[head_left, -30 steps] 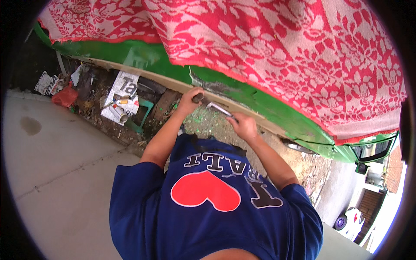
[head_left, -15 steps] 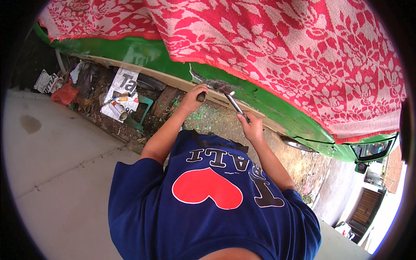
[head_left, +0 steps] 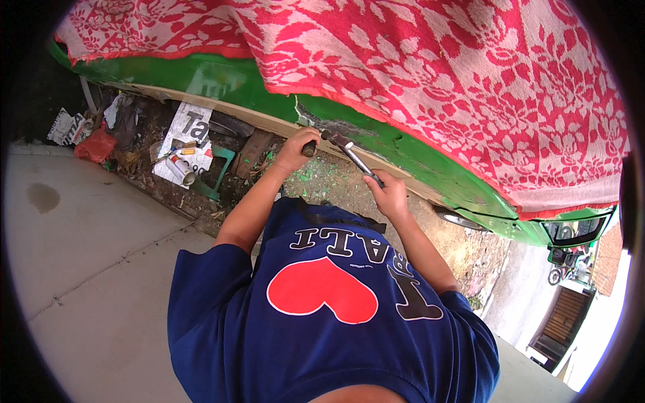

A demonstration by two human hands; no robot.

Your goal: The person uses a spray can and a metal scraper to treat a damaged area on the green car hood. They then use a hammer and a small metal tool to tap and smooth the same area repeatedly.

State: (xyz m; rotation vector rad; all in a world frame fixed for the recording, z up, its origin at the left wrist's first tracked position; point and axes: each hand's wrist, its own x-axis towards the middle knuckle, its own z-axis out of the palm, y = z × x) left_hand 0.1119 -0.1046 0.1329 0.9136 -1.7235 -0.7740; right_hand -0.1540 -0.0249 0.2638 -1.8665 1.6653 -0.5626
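My left hand (head_left: 297, 146) is closed around a short dark-handled tool (head_left: 309, 149) pressed against the lower edge of a green car body (head_left: 403, 158). A metal hammer (head_left: 351, 152) is gripped by the handle in my right hand (head_left: 388, 193), its head up near the left-hand tool at a scraped, bare patch of the panel. A red and white flowered cloth (head_left: 430, 74) covers the car above. My blue shirt with a red heart fills the lower view.
Under the car lie dirt with green paint flakes (head_left: 316, 178), a white printed sheet with spray cans (head_left: 180, 156), a green stool frame (head_left: 218, 176), a red bag (head_left: 94, 144). Concrete paving (head_left: 87, 255) on the left. A car wheel (head_left: 460, 218) shows at right.
My right hand has swung the hammer up from low beside the left hand, so its head now sits at the tool by the panel. The left hand stays in place.
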